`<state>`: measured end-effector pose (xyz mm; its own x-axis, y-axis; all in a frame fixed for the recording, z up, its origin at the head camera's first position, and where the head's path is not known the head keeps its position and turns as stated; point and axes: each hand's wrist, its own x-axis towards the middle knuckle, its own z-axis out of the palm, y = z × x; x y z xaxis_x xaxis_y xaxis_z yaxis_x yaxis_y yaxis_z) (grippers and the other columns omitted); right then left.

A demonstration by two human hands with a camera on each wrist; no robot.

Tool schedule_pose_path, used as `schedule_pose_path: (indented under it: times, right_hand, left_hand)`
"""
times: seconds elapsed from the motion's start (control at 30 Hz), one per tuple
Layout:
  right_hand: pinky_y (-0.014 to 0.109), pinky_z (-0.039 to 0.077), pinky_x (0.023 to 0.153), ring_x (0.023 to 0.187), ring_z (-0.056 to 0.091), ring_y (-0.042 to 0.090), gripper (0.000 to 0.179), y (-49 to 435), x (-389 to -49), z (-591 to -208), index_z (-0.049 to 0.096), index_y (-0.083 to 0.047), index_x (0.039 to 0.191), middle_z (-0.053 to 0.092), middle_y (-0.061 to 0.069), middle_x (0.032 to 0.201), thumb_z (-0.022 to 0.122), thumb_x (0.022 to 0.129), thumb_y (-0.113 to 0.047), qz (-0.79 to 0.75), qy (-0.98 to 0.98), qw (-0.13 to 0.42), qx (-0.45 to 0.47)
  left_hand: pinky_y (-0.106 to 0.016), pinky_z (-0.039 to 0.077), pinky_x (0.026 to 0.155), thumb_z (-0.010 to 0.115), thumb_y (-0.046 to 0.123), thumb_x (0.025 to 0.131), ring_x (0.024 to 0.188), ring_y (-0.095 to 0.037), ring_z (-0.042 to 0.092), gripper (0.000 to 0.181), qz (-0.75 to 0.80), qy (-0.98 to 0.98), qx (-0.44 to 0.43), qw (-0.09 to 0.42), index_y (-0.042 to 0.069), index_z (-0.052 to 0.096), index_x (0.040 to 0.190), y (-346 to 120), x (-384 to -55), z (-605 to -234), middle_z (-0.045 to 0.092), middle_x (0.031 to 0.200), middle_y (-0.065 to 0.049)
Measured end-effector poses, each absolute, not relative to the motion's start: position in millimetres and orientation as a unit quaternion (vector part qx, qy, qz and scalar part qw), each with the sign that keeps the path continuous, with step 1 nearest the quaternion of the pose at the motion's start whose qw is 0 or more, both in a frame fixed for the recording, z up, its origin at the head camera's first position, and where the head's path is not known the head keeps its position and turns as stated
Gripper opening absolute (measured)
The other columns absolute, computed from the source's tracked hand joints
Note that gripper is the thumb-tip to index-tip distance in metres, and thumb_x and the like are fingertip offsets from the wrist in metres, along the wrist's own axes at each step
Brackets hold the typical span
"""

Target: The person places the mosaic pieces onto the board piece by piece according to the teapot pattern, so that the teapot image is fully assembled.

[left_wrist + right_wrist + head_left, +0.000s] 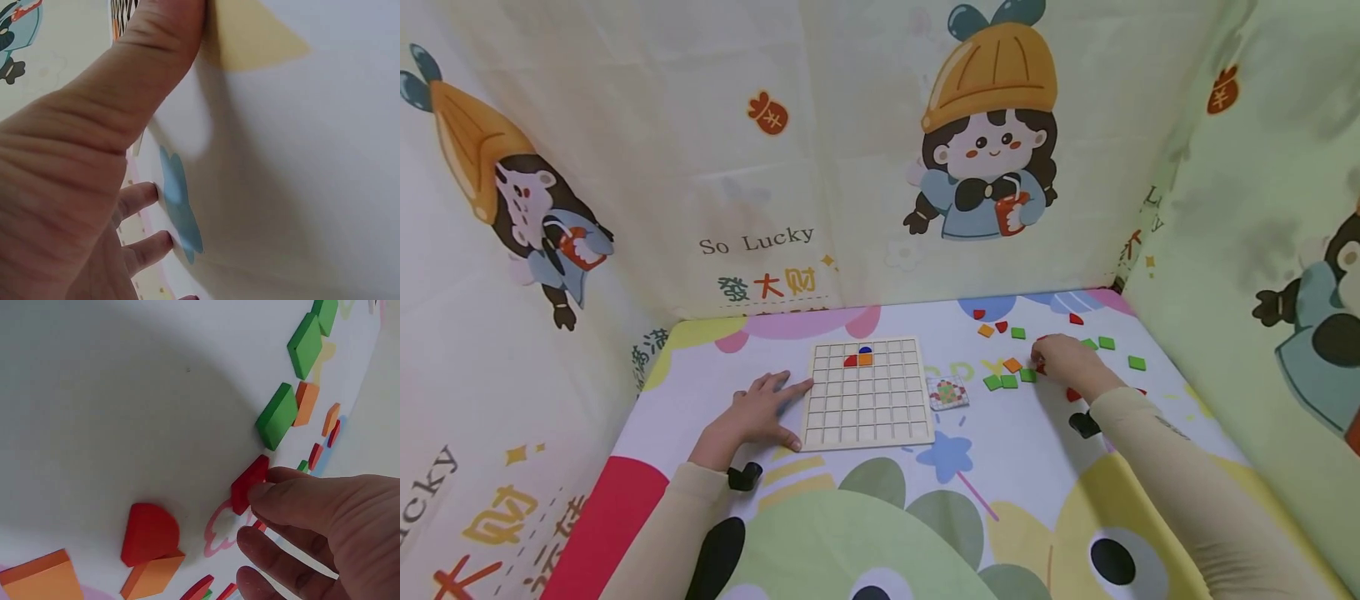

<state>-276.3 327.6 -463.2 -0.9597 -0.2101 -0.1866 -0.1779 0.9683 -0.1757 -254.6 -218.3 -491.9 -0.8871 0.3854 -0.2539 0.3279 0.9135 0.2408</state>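
A pale wooden grid board lies on the table. In its upper part sit a blue quarter-round or half-round piece, a red rounded piece and an orange square. My left hand is spread at the board's left edge, thumb by the lower left corner; the left wrist view shows its thumb and some fingertips. To the right of the board, my right hand is among loose pieces. In the right wrist view its thumb and a finger pinch a red piece at the tabletop.
A small patterned card lies against the board's right side. Several green squares, orange squares and red rounded pieces are scattered on the right. Printed cloth walls enclose the table's back and sides.
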Motion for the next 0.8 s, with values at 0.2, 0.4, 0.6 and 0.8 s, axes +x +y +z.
schedule_pose_path:
  times: [0.2,0.4,0.6,0.8]
  right_hand:
    - [0.043,0.054,0.079,0.083,0.057,0.026,0.009,336,-277,-467,0.071,-0.004,0.101,0.065,0.007,0.089,0.066,0.094,-0.004,-0.068,0.987,0.116,-0.09]
    - [0.043,0.056,0.08,0.088,0.059,0.027,0.016,341,-271,-465,0.073,-0.006,0.111,0.071,0.011,0.102,0.069,0.097,-0.011,-0.094,0.984,0.136,-0.073]
    - [0.037,0.057,0.074,0.087,0.059,0.026,0.019,345,-266,-461,0.072,-0.005,0.115,0.071,0.014,0.11,0.069,0.097,-0.01,-0.134,0.977,0.152,-0.069]
    - [0.032,0.054,0.069,0.087,0.058,0.026,0.015,345,-267,-461,0.071,-0.005,0.111,0.07,0.014,0.107,0.071,0.096,-0.008,-0.151,0.973,0.16,-0.071]
  left_hand:
    - [-0.083,0.025,0.108,0.091,0.062,0.065,0.151,-0.055,0.019,0.116,0.097,0.967,0.179,0.152,0.034,0.034,0.162,-218,-255,-493,0.022,0.169,-0.021]
    - [-0.082,0.027,0.107,0.09,0.063,0.064,0.151,-0.054,0.02,0.117,0.095,0.968,0.18,0.15,0.034,0.035,0.162,-218,-256,-494,0.023,0.169,-0.021]
    - [-0.081,0.028,0.106,0.09,0.064,0.063,0.151,-0.054,0.02,0.118,0.094,0.967,0.184,0.151,0.033,0.034,0.162,-219,-257,-493,0.023,0.169,-0.021]
    - [-0.081,0.028,0.106,0.09,0.064,0.063,0.151,-0.054,0.02,0.118,0.098,0.966,0.184,0.153,0.034,0.034,0.162,-219,-257,-493,0.022,0.169,-0.021]
